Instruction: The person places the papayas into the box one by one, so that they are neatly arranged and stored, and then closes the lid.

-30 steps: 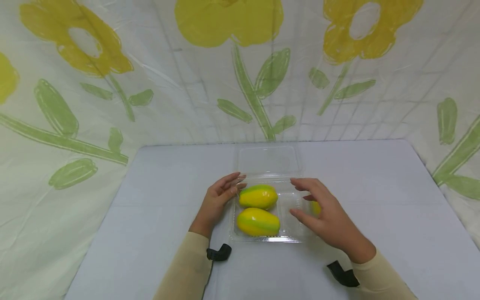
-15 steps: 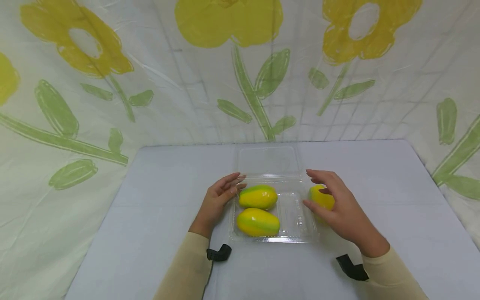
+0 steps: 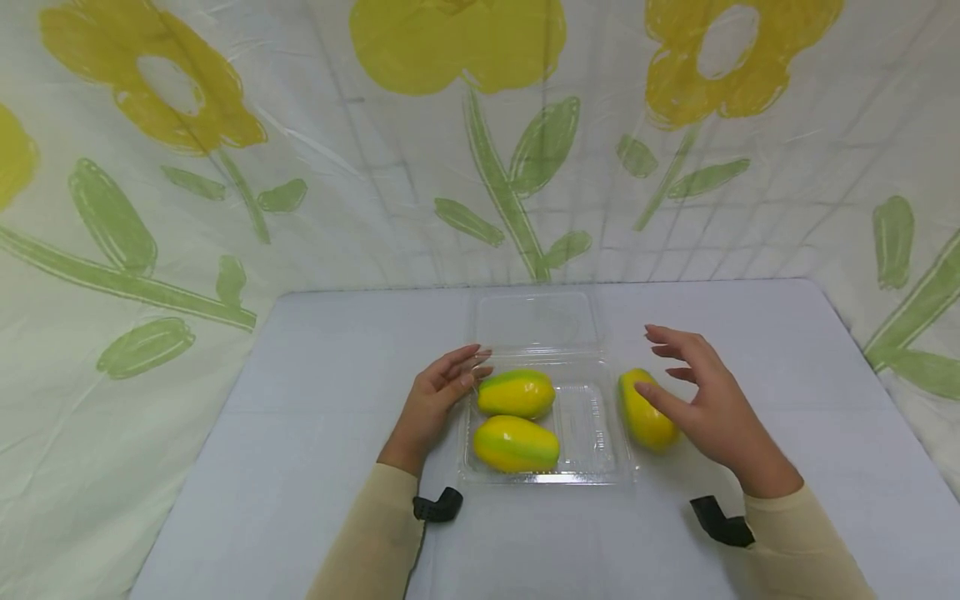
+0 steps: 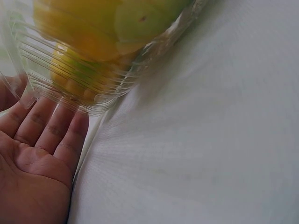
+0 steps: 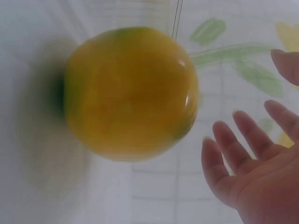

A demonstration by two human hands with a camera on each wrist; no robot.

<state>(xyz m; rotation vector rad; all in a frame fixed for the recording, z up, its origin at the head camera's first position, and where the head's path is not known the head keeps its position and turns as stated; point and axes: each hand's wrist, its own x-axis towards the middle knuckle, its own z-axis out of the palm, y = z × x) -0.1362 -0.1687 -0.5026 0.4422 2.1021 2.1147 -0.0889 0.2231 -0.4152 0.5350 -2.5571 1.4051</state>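
A clear plastic clamshell box (image 3: 585,433) lies on the table with its lid (image 3: 536,321) folded back. Two glossy yellow-green, mango-like fruits, a far one (image 3: 517,393) and a near one (image 3: 517,444), lie side by side in its left half. My left hand (image 3: 433,400) touches the box's left side, its straight fingers (image 4: 51,130) against the ribbed wall. A third mango-like fruit (image 3: 647,412) rests on the table just right of the box. Over its right side hovers my right hand (image 3: 705,400), fingers and thumb spread; the right wrist view shows a gap between the fingertips and this fruit (image 5: 133,93).
A white cloth covers the table (image 3: 315,467). Behind it hangs a pale curtain (image 3: 360,208) printed with yellow flowers. Black straps (image 3: 438,506) show at both wrists.
My right hand has moved rightward from over the box's right half to beyond the third fruit, uncovering it. The left hand, the box and the two fruits inside keep their places.
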